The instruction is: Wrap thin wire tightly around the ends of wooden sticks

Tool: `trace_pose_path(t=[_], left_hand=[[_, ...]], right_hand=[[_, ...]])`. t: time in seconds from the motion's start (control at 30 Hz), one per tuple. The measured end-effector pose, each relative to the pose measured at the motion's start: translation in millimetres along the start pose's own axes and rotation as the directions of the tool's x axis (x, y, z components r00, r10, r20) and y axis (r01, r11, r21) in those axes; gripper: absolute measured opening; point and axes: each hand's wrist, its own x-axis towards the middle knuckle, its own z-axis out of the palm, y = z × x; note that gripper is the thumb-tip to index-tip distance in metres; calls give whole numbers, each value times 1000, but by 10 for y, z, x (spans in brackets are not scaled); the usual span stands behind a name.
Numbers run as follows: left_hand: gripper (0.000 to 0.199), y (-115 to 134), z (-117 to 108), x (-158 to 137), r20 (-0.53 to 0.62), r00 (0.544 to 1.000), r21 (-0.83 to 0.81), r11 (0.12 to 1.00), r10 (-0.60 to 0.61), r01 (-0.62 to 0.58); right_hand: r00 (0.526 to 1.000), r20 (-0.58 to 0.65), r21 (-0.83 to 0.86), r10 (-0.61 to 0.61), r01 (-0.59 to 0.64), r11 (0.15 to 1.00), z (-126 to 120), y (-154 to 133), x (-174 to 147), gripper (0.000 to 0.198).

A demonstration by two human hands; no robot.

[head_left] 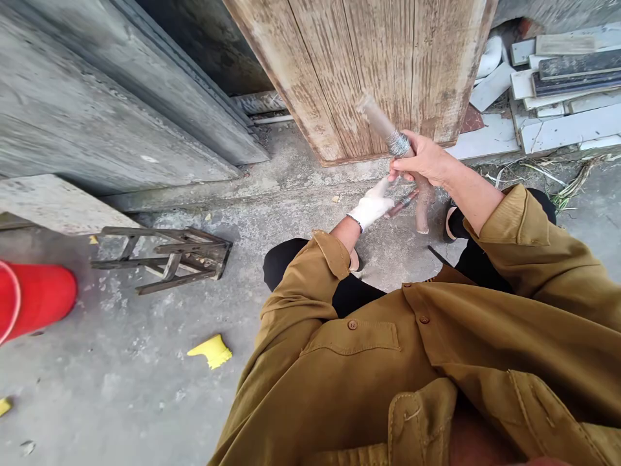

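My right hand [421, 159], bare, is closed around a wooden stick [421, 204] that slants upright in front of my knees. Several turns of silvery wire [398, 144] bind the stick just above my fingers. Its upper end is blurred. My left hand [373, 206] wears a white glove and is closed on a tool that looks like pliers [402, 204], with two reddish-brown handles sticking out toward the stick. The tool's jaws are hidden or too blurred to make out. The fingertips of the left glove come close to the right hand, and I cannot tell whether they touch.
A wooden panel [383, 65] leans ahead, beside grey boards [97, 90] at left. A small wooden stool frame [169, 255] lies on the concrete floor [136, 388]. A red bucket [39, 298] stands far left, near a yellow scrap [212, 351]. Stacked tiles [572, 129] fill the upper right.
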Motion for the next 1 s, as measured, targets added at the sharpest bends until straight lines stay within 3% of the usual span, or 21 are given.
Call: trace_pose_path(t=[0.13,0.23,0.37,0.5,0.6,0.67,0.77,0.87,0.93,1.0], left_hand=[[66,207,56,-141,110,983,-148,981,145,-128],[56,342,13,-201,-23,996,-206,974,86,-89],[41,394,-64,-195,-199,980,-179,983,-6,-30],[21,365,-118,-185,-123,992,-97,995,-21,9],[17,341,-167,-198,-134,990,1,999,-35,36],[16,343,-189,-222,-131,991,97,995,-15,28],[17,387,-178,-281,-58,998,242,970,32,-17],[21,459,-150,-332,50,995,336,936,91,-103],[22,502,-157,-346,108,986,418,895,126,-160],[22,536,-189,-349,157,980,504,844,119,-183]], right_hand=[[999,-36,87,-13,16,996,-79,-91,12,47],[999,-44,98,11,-6,995,-150,-118,38,46],[996,-78,81,37,-31,996,-303,-141,71,41],[997,13,52,71,-72,996,-490,-128,56,35],[991,121,-10,58,-57,998,-581,-82,29,42],[993,106,-100,50,-40,994,-592,-42,29,47],[996,-16,-255,85,-86,963,-544,26,73,36],[992,-112,-546,64,-115,830,-480,115,138,20],[994,-77,-804,74,-106,585,-452,176,159,24],[970,41,-946,239,-39,323,-430,213,143,29]])
